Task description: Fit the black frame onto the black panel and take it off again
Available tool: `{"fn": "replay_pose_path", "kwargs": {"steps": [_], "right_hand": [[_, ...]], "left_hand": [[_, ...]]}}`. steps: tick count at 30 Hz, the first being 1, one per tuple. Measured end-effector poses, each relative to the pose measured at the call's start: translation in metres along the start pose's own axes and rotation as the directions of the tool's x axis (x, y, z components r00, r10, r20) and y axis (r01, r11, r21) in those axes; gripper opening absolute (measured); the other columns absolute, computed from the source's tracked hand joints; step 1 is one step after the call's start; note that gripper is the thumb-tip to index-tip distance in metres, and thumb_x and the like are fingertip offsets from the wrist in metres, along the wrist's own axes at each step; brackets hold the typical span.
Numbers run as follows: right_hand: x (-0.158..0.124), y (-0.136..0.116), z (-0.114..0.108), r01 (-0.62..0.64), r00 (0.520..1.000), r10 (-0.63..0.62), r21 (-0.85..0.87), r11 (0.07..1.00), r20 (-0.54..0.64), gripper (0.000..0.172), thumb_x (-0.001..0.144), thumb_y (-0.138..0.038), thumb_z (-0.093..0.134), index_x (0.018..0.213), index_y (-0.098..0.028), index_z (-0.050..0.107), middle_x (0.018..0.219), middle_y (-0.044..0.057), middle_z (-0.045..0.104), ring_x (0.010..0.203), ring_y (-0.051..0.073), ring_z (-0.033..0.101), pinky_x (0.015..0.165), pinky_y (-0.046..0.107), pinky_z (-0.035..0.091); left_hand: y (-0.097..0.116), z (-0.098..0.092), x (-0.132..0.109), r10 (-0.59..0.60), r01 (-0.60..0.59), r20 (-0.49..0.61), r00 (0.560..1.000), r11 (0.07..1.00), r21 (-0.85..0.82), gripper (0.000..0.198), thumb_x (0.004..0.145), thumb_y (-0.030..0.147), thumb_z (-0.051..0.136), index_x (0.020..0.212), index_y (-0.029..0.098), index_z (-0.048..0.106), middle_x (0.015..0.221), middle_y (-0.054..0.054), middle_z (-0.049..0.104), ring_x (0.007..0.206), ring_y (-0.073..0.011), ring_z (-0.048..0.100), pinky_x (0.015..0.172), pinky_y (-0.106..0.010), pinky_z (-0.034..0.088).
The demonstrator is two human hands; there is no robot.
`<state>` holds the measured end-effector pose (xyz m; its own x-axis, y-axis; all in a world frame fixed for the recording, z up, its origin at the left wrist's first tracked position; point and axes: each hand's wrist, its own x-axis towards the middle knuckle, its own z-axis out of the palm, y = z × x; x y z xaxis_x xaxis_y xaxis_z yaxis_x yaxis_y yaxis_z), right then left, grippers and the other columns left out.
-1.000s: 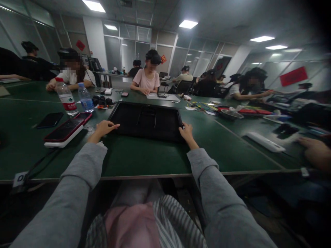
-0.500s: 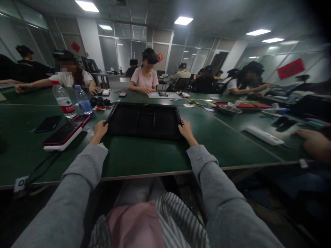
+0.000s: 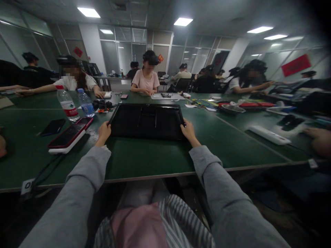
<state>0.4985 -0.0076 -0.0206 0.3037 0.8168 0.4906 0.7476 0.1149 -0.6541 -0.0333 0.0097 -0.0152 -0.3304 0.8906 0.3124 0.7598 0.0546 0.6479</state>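
A black rectangular panel (image 3: 124,122) with a raised rim lies at or just above the green table top (image 3: 152,158) in front of me. Its middle carries a narrow frame of thin bars; what exactly it is I cannot tell. My left hand (image 3: 104,131) grips the left edge, fingers wrapped around the rim. On the opposite edge my right hand (image 3: 188,129) is closed around the rim in the same way, its thumb on top. The panel's underside and the fingertips beneath it are hidden.
Left of the panel are two water bottles (image 3: 68,106), a dark phone (image 3: 53,127) and a red-cased phone on a white power strip (image 3: 64,148). To the right lies another white power strip (image 3: 269,134). Several people sit around; a co-worker's hand (image 3: 2,146) shows at the left edge.
Both hands keep hold of the black panel. The whole view has shifted slightly, so things appear a little further right. Another person's hand has come in at the left edge.
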Motion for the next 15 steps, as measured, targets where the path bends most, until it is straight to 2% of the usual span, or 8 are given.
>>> {"fn": "replay_pose_path", "kwargs": {"steps": [7, 13, 15], "right_hand": [[0.004, 0.007, 0.003, 0.018, 0.999, -0.021, 0.062, 0.998, 0.048, 0.065, 0.086, -0.021, 0.058, 0.149, -0.016, 0.071, 0.138, 0.016, 0.077, 0.130, 0.034, 0.071, 0.121, 0.058, 0.052], [0.008, 0.012, -0.002, -0.023, 0.996, 0.016, 0.077, 0.997, 0.087, 0.067, 0.087, -0.022, 0.060, 0.153, -0.011, 0.067, 0.145, 0.018, 0.074, 0.133, 0.036, 0.071, 0.123, 0.060, 0.050], [0.009, 0.015, -0.003, -0.031, 0.995, 0.024, 0.075, 0.997, 0.098, 0.067, 0.088, -0.022, 0.062, 0.154, -0.011, 0.066, 0.145, 0.019, 0.074, 0.134, 0.037, 0.071, 0.123, 0.060, 0.050]], "left_hand": [[-0.003, -0.001, 0.004, -0.005, 0.004, -0.020, 1.000, 0.999, -0.050, 0.044, 0.102, 0.023, 0.054, 0.141, 0.011, 0.070, 0.144, -0.021, 0.074, 0.137, -0.0328, 0.068, 0.119, -0.044, 0.050], [-0.002, -0.010, -0.001, 0.029, -0.035, 0.067, 0.997, 0.994, 0.103, 0.040, 0.104, 0.034, 0.054, 0.126, 0.013, 0.079, 0.134, -0.022, 0.078, 0.126, -0.0355, 0.073, 0.108, -0.041, 0.054], [-0.001, -0.010, -0.003, 0.036, -0.044, 0.059, 0.998, 0.989, 0.140, 0.040, 0.105, 0.036, 0.052, 0.125, 0.014, 0.079, 0.132, -0.021, 0.079, 0.125, -0.0362, 0.073, 0.106, -0.042, 0.054]]}}
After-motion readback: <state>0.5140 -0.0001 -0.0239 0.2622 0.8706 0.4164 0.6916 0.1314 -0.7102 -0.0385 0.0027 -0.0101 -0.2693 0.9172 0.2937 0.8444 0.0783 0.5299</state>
